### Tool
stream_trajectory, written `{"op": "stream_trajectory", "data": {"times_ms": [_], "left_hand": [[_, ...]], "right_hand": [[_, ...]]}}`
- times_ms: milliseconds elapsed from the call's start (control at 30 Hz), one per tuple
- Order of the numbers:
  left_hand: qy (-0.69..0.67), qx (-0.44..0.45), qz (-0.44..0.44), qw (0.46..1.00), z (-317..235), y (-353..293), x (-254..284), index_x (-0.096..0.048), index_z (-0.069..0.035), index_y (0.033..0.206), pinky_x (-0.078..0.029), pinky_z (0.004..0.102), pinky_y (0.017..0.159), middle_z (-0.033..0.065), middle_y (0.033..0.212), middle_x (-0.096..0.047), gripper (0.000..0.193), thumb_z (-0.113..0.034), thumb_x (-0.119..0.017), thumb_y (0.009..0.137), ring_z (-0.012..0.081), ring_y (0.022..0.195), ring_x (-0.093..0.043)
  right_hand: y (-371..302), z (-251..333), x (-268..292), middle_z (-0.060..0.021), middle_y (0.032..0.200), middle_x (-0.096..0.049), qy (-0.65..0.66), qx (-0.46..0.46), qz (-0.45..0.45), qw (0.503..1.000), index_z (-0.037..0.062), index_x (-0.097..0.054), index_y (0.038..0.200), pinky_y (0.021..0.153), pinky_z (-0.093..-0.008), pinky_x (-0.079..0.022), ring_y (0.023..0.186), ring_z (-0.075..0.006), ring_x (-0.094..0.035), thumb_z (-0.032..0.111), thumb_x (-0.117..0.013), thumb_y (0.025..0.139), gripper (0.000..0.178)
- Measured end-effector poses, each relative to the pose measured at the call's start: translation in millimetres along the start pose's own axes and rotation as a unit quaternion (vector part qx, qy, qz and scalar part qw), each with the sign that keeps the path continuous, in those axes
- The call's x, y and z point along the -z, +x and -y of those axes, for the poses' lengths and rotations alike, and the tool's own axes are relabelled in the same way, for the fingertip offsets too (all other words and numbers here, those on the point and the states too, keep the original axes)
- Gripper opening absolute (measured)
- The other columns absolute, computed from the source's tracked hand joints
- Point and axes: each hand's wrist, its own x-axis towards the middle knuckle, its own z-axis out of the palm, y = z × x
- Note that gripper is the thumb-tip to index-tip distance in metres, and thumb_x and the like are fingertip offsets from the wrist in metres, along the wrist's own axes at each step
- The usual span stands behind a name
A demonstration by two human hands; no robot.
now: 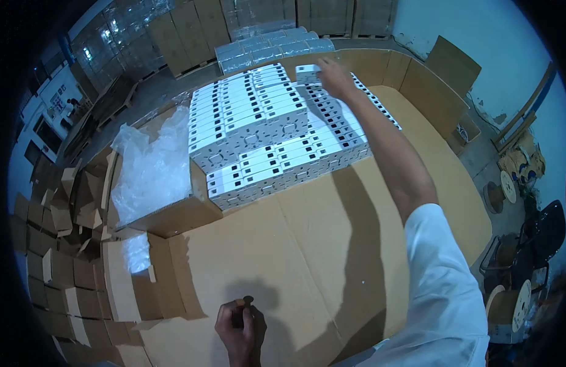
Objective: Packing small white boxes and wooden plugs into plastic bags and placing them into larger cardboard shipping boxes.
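Note:
At the far end of the cardboard surface, my right hand (336, 79) has its fingers closed on the end of a white box (307, 74) with dark square openings. This box lies on top of a layer of similar boxes, beside a taller stack (240, 104) of them to its left. Below, a lower front row (289, 165) of the same white boxes rests on the cardboard. Near the lower edge, my left hand (239, 330) is closed around a small item with a dark, rounded end (248, 300); its kind cannot be made out.
Left of the stacks, a cardboard box (173, 217) holds crumpled clear plastic (153, 165). Several open cartons (69, 269) crowd the left side. Cardboard walls (439, 113) rise along the far and right edges. Cable reels (508, 186) and a black chair (540, 235) stand at right.

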Motion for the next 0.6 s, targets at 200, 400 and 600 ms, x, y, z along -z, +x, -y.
{"op": "stream_trajectory", "data": {"times_ms": [200,400,600], "left_hand": [[0.108,-0.082,0.019,0.991,1,-29,30,-0.062,0.002,0.098,-0.055,0.0307,0.071,0.0144,0.093,-0.069,0.016,0.005,-0.064,0.083,0.0194,0.078,-0.068],[0.121,-0.077,0.064,0.988,41,-61,69,-0.064,0.001,0.099,-0.053,0.0311,0.069,0.0106,0.086,-0.067,0.015,-0.001,-0.070,0.086,0.0190,0.074,-0.066],[0.012,-0.077,0.061,0.995,58,-88,91,-0.063,0.003,0.110,-0.053,0.0269,0.065,0.0109,0.088,-0.066,0.017,-0.005,-0.063,0.095,0.0158,0.074,-0.064]], "right_hand": [[-86,30,87,-0.0165,0.123,-0.060,0.042,-0.008,-0.002,0.999,0.0075,-0.056,0.119,0.092,-0.0494,-0.049,0.113,-0.0395,-0.059,0.016,-0.056,0.096,0.025],[-209,124,179,-0.0164,0.118,-0.061,0.098,0.001,0.021,0.995,0.0059,-0.057,0.121,0.089,-0.0496,-0.049,0.107,-0.0401,-0.060,0.016,-0.057,0.095,0.028],[-346,265,212,-0.0150,0.113,-0.062,0.250,0.013,0.082,0.965,0.0057,-0.059,0.119,0.082,-0.0481,-0.052,0.098,-0.0405,-0.062,0.009,-0.062,0.092,0.028]]}}
